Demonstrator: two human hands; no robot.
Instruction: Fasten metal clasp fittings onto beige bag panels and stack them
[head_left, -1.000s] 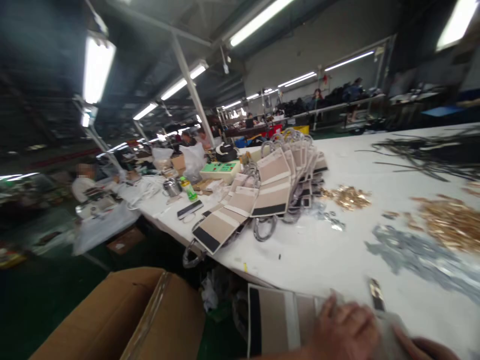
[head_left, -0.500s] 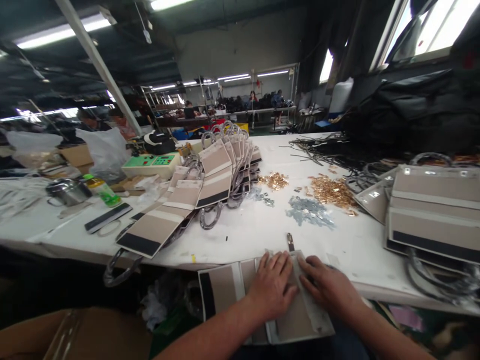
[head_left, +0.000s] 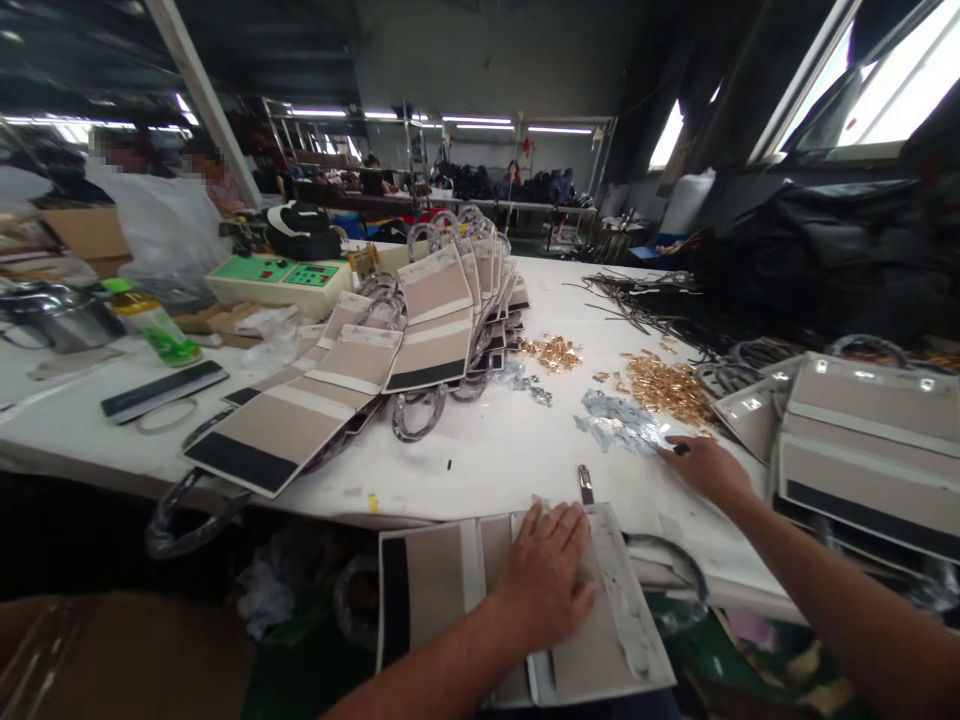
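Note:
A beige bag panel (head_left: 433,570) with pale strips and a black end band lies at the table's front edge, partly overhanging it. My left hand (head_left: 544,570) rests flat on it, fingers spread. From the panel's right side sticks out a dark plastic-wrapped handle (head_left: 686,570). Just beyond its top edge lies a dark strap with a metal zip-pull-like end (head_left: 585,484). My right hand (head_left: 709,468) is at the right edge of a pile of flat grey metal pieces (head_left: 619,420), fingertips pinched together. Something small and dark shows at the fingers; I cannot make out what it is.
Brass-coloured fittings (head_left: 667,388) lie behind the grey pile. Stacked bag panels stand at left (head_left: 431,290) and right (head_left: 877,440). A green-topped control box (head_left: 281,278), a bottle (head_left: 154,322) and a steel pot (head_left: 60,318) sit at left. Several people are in the background.
My right hand has left the panel's right edge and moved forward and right to the grey pile, uncovering the handle. My left hand stays on the panel. The view has shifted slightly.

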